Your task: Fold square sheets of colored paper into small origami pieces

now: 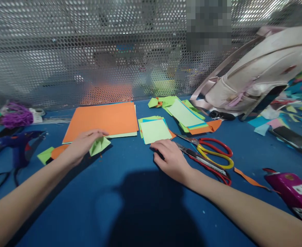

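My left hand [82, 145] is closed on a folded piece of light green paper [99, 145], its fingers lying over the top edge. Beneath and beside that wrist lie a folded orange piece [59, 151] and a green piece [45, 155]. My right hand [170, 157] has its thumb apart and its fingertips at the front edge of a stack of pale green paper squares [156, 131]. Blue, green and orange sheets show in that stack. Close to the right hand are scissors with red and yellow handles [215, 156] and a box cutter [204, 160].
Large orange sheets [104, 118] lie at the back against a perforated metal panel [89, 61]. Paper offcuts [185, 115] are piled behind the scissors. A hot glue gun [19, 145] with its cord stands left; a backpack [264, 68] and a purple power strip [292, 192] are right.
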Demonstrator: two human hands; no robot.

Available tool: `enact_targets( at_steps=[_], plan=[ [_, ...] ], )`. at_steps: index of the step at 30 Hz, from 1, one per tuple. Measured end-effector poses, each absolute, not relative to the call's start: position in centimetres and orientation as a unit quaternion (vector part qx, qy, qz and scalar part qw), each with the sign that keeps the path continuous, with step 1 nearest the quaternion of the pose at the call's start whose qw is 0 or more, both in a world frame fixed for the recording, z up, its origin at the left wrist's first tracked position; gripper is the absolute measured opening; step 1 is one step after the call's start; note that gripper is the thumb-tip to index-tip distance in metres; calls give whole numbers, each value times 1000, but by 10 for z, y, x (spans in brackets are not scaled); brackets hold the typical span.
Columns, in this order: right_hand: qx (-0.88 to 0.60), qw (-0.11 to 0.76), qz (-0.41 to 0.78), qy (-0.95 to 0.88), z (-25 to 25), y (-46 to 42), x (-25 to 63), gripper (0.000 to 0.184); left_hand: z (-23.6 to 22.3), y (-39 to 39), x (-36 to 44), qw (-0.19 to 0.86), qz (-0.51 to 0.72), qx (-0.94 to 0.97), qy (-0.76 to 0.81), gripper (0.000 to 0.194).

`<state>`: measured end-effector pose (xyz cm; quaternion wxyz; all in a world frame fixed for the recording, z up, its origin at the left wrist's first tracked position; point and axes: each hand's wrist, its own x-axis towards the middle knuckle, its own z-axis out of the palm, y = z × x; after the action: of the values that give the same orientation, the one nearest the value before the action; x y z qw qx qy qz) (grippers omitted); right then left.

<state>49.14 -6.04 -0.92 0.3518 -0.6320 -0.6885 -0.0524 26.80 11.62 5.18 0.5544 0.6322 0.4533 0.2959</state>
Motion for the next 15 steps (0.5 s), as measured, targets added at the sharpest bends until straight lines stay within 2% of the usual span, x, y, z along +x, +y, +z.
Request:
enact_targets(
  at_steps=[3,6,8,11,15],
  plan=[
    [-650,280,-70,-703,-1,-63,489,20,60,123,252,392,164,756,497,20],
    [-663,189,-85,-719,12,-66,488,21,70,123,242,298,68,815,492,37],
    [-671,134,-91,-724,19,-66,489,22,76,118,237,233,79,837,488,45],
    [-693,76,-92,-711,25,-67,495,25,85,108,236,114,142,881,437,45],
    [-710,17,-98,-697,25,-69,506,34,90,95,249,64,171,919,349,40]
  ],
)
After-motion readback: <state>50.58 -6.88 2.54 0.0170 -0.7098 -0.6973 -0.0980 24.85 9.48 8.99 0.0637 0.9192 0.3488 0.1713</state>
